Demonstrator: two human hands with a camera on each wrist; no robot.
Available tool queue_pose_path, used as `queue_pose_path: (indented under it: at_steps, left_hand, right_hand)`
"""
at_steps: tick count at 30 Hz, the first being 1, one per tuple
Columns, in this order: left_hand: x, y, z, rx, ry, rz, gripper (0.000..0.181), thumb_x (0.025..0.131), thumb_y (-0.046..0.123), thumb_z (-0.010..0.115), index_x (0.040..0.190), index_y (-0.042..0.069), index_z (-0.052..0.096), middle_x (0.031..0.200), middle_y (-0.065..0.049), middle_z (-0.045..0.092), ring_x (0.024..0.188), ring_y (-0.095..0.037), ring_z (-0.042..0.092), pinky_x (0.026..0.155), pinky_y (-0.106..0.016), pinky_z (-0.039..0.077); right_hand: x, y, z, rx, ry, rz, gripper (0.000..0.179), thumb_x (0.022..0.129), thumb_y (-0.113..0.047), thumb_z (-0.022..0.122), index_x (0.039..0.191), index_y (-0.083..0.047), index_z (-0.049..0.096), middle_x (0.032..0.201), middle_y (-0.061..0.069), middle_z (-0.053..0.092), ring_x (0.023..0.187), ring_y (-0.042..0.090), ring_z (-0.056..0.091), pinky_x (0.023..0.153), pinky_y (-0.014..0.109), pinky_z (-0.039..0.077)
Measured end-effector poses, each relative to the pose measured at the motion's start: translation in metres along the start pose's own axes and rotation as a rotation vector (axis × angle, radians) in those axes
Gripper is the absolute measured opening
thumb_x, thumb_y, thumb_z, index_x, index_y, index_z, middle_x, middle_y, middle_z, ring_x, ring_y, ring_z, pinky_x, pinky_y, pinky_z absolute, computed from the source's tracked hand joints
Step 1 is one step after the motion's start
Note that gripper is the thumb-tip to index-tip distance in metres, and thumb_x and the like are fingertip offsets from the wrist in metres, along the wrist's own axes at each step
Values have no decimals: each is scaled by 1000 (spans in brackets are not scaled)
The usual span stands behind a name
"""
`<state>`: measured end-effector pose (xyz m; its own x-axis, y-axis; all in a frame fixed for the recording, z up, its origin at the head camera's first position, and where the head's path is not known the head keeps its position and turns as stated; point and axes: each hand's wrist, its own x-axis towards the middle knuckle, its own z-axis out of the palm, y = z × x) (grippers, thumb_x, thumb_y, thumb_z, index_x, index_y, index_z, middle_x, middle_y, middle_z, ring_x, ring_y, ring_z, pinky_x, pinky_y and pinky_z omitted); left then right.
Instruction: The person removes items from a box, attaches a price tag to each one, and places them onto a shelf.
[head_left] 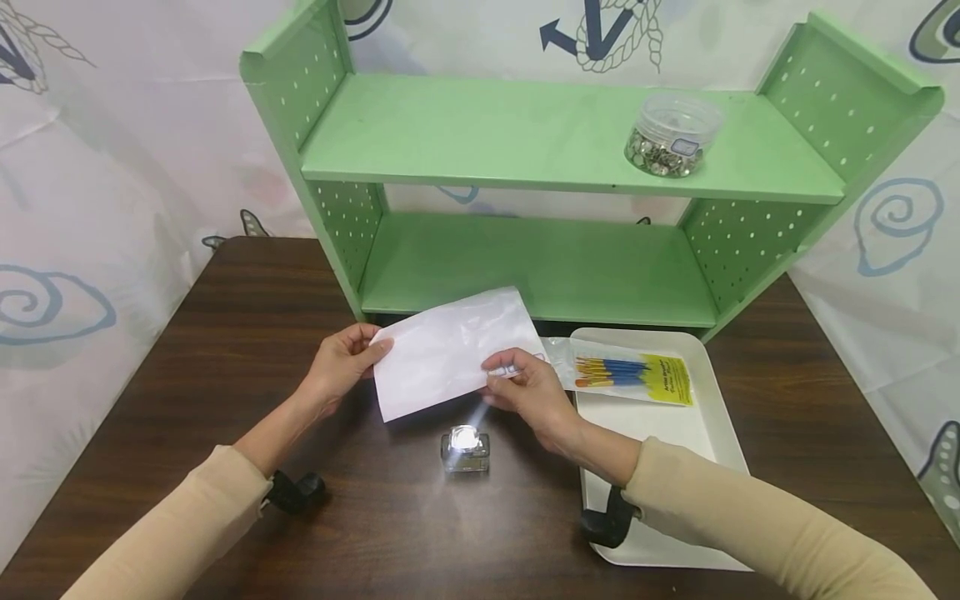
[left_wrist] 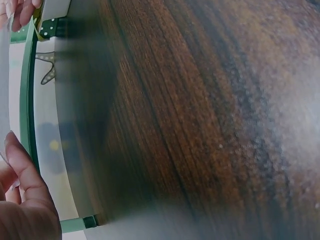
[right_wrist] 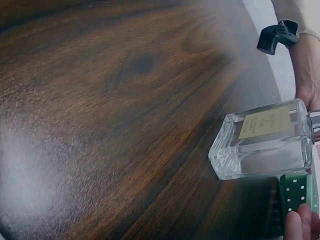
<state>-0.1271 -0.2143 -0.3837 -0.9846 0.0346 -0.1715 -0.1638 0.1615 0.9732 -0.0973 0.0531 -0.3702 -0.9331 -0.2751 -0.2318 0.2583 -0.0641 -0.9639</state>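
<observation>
White sheet, held up beyond the glass bottle. The left hand, beyond the bottle to its left, pinches the sheet's left edge; the right hand, beyond to its right, pinches a small pale item, unidentifiable, against the sheet. Right of the bottle lies a white tray with a brush packet; behind it stands a green shelf.
</observation>
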Motion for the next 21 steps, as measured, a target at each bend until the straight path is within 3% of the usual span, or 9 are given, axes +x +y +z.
queue_pose_path:
  at_steps: [4,9,21]
  left_hand:
    - [-1,1,-1,-7,4,2,11,92,12,61,96,4,56,70,9,56,65,-1,55,61,-18,52]
    - [-2,2,-2,13,6,-2,11,91,14,62,95,5,56,70,9,55,65,-1,54,61,-18,51]
    - [0,0,-3,8,-2,-4,11,91,13,62,96,5,56,71,9,57,66,-1,55,62,-18,51]
  right_hand:
    - [0,0,-1,-6,36,2,30,88,9,56,118,7,54,83,7,61,84,21,67,80,34,54]
    - [-1,-1,0,-14,44,14,23,88,9,56,111,7,52,82,6,59,81,20,67,75,30,55]
    - [-1,0,1,10,62,27,12,90,9,53,101,5,51,86,10,62,82,23,68,76,35,56]
